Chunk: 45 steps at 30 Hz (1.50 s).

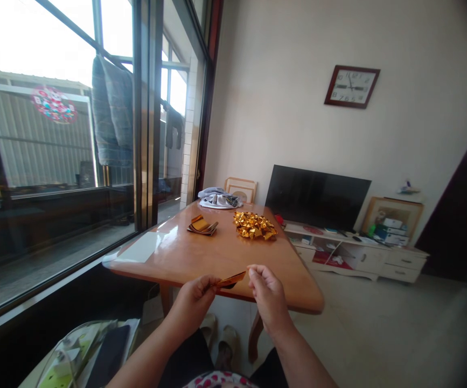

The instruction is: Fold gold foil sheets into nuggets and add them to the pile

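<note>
Between my two hands, just over the near edge of the wooden table [201,260], is a folded piece of gold foil paper [232,279]. My left hand [196,300] pinches its left end between thumb and fingers. At the other end, my right hand [266,292] has its fingertips closed on the right tip. Farther back on the table lies a small stack of gold foil sheets [201,225], curled at the edges. Right of it sits a heap of folded gold foil pieces [255,225].
A bundle of grey and white cloth [219,198] lies at the table's far end. Tall windows [55,134] run along the left. Behind the table stand a television [317,195] and a white cabinet [401,264]. A seat with papers [88,350] is at lower left.
</note>
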Tool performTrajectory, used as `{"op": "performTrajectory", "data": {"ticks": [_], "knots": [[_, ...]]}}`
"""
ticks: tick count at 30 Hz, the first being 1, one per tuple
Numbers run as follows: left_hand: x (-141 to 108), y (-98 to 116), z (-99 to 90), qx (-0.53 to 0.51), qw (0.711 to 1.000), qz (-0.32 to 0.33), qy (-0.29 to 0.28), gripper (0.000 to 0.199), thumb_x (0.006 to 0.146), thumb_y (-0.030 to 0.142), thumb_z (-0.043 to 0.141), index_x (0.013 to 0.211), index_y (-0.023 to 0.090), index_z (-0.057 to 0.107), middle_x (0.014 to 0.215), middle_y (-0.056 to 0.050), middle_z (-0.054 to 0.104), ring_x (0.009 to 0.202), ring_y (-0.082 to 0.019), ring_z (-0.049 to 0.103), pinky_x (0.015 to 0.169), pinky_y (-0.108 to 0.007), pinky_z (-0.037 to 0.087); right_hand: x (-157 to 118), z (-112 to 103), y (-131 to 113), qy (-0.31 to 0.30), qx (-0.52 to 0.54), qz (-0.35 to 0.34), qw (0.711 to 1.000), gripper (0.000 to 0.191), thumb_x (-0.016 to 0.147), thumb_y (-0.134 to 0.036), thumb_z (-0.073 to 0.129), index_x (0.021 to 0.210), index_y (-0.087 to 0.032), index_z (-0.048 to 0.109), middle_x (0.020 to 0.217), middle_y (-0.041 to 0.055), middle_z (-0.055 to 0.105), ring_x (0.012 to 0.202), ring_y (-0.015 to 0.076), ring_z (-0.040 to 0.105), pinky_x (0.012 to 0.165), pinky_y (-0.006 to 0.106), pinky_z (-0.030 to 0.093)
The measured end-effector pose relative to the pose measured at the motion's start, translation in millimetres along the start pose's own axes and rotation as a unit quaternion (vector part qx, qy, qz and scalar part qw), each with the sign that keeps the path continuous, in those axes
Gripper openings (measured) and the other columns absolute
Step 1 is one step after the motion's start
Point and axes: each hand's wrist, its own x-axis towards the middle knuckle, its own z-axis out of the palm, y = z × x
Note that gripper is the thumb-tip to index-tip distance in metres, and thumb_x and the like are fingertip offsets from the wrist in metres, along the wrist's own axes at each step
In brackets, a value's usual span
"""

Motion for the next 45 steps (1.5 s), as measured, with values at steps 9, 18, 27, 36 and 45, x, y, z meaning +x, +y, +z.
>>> {"op": "performTrajectory", "data": {"ticks": [9, 18, 27, 36, 45], "knots": [[-2.3, -4.9, 1.7, 0.047, 0.998, 0.016, 0.048, 0.024, 0.091, 0.031, 0.057, 0.103, 0.021, 0.076, 0.098, -0.006, 0.078, 0.091, -0.023, 0.071, 0.082, -0.028, 0.052, -5.2, 6.2, -8.7, -0.047, -0.008, 0.033, 0.998, 0.036, 0.088, -0.048, 0.064, 0.108, -0.018, 0.064, 0.071, -0.0002, 0.062, 0.058, 0.0125, 0.050, 0.053, 0.024, 0.039], [-1.8, -4.1, 1.5, -0.029, 0.997, -0.041, 0.056, 0.029, 0.087, 0.037, 0.063, 0.105, 0.018, 0.078, 0.092, -0.006, 0.078, 0.086, -0.022, 0.070, 0.082, -0.029, 0.052, -5.4, 6.9, -6.4, -0.062, 0.023, 0.063, 0.996, 0.034, 0.084, -0.047, 0.069, 0.100, -0.018, 0.065, 0.074, 0.0007, 0.065, 0.057, 0.0119, 0.056, 0.051, 0.023, 0.043], [-0.1, 6.7, 3.5, -0.144, 0.981, -0.104, 0.085, 0.038, 0.078, 0.046, 0.074, 0.100, 0.015, 0.078, 0.089, -0.007, 0.078, 0.085, -0.023, 0.069, 0.078, -0.030, 0.052, -7.2, 9.6, -7.6, -0.069, 0.010, 0.062, 0.996, 0.029, 0.082, -0.043, 0.068, 0.097, -0.018, 0.066, 0.074, 0.0004, 0.067, 0.059, 0.0136, 0.059, 0.054, 0.024, 0.044], [-0.7, 6.4, 4.8, -0.133, 0.980, -0.103, 0.105, 0.035, 0.079, 0.047, 0.073, 0.093, 0.016, 0.078, 0.088, -0.006, 0.077, 0.082, -0.022, 0.067, 0.076, -0.029, 0.050, -7.0, 12.9, -3.1, -0.074, -0.010, 0.061, 0.995, 0.021, 0.082, -0.033, 0.064, 0.097, -0.017, 0.064, 0.073, 0.0004, 0.067, 0.059, 0.0135, 0.057, 0.057, 0.024, 0.043], [-1.5, 1.9, 7.7, -0.077, 0.987, -0.067, 0.127, 0.032, 0.084, 0.047, 0.067, 0.080, 0.016, 0.072, 0.071, -0.002, 0.067, 0.066, -0.016, 0.058, 0.062, -0.025, 0.044, -10.1, 18.1, 0.2, -0.096, -0.023, 0.057, 0.993, 0.023, 0.082, -0.034, 0.064, 0.099, -0.018, 0.063, 0.069, -0.0007, 0.065, 0.061, 0.0151, 0.057, 0.060, 0.027, 0.046]]}}
